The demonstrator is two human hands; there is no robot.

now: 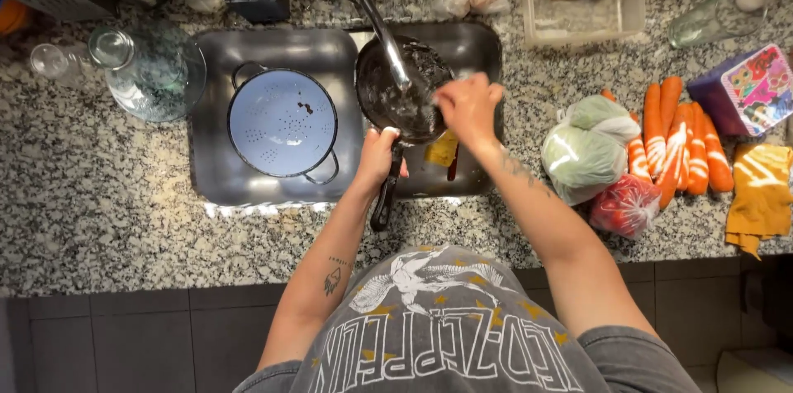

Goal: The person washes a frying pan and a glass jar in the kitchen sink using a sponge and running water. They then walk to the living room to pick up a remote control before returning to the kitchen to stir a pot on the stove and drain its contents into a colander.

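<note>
Head view: left hand (378, 155) clenches the handle of the black pan (402, 89) over the sink (215, 182) under the tap (376, 13), right hand (468, 106) curled at its three-o'clock rim, blue colander (282, 122) at nine o'clock.

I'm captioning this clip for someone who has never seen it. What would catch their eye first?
First, the black frying pan held over the right sink basin under the tap: the left hand holds its handle, the right hand is at its rim. Next, the pale blue colander in the left basin. Then the bright orange carrots on the granite counter to the right, beside bagged vegetables.
</note>
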